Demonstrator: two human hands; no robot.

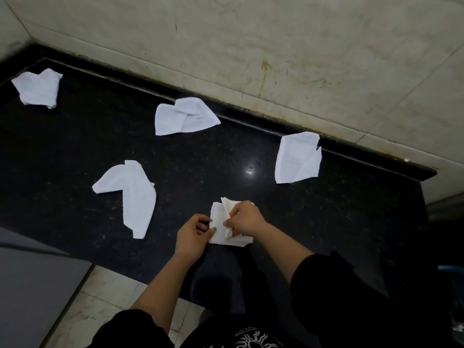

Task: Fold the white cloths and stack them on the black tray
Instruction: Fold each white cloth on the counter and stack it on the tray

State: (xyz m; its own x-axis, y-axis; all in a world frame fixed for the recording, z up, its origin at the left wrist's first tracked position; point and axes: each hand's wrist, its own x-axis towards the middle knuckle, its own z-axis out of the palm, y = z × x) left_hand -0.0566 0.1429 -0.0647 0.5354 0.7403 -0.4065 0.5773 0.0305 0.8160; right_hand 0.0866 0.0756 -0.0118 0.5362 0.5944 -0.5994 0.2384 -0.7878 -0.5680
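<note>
A small folded white cloth (219, 223) lies near the front edge of the black counter (200, 172). My left hand (193, 231) pinches its left edge. My right hand (244, 221) pinches an upper layer of the same cloth, its fingers curled over the folds. Several more white cloths lie loosely crumpled on the counter: one at the far left (37, 87), one at the back centre (184, 116), one at the right by the wall (297, 158) and one left of my hands (130, 194). No black tray can be made out.
A stained tiled wall (276, 59) runs along the back of the counter, with a raised black lip at its foot. A grey surface (32, 285) lies at the lower left, and pale floor tiles (105, 292) show below the counter's front edge.
</note>
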